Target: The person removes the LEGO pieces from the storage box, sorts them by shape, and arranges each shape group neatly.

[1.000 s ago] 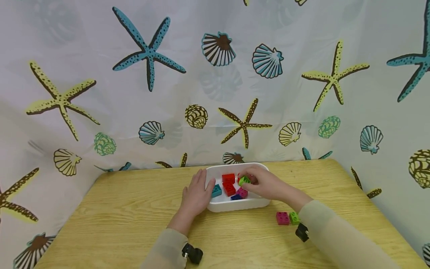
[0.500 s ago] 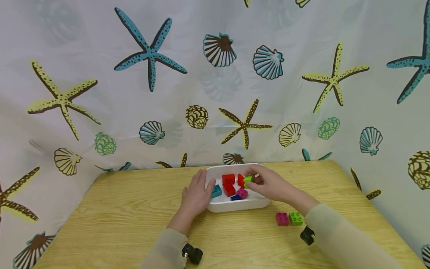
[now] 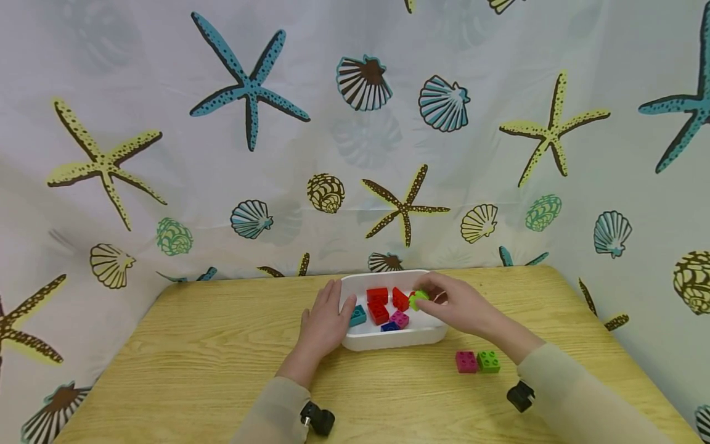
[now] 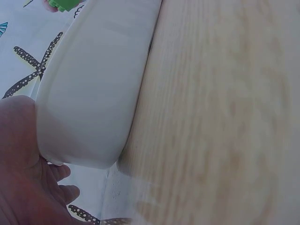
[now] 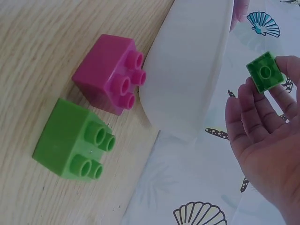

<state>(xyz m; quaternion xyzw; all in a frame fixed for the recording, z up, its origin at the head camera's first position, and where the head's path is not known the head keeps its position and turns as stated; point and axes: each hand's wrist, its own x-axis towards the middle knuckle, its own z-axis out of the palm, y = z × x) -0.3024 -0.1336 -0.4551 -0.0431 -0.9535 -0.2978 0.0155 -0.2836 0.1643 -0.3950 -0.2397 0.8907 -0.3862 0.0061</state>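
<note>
1. Right hand (image 3: 463, 305) pinches a small green brick (image 3: 418, 299) at the fingertips (image 5: 262, 89); the brick is lifted above the right half of the white tub (image 3: 399, 338), not resting on the other bricks.
2. In the right wrist view the green brick's hollow underside faces the camera, with the rest of the fingers loosely spread.
3. Left hand (image 3: 324, 320) grips the tub's left wall, with the thumb (image 3: 347, 303) hooked over the rim and the other fingers outside against the wall.
4. In the left wrist view the palm (image 4: 21, 173) presses against the tub's rounded corner.
5. Tub sits on the wooden table (image 3: 194, 357), near its back edge.
6. Inside the tub are red bricks (image 3: 383, 302), a teal brick (image 3: 357, 315), a pink brick (image 3: 399, 319) and a dark blue brick (image 3: 389, 326).
7. On the table right of the tub are a magenta brick (image 3: 466, 361) and a green square brick (image 3: 488, 361), side by side and touching, studs up.
8. A curtain (image 3: 355, 135) printed with starfish and shells hangs behind the table.
</note>
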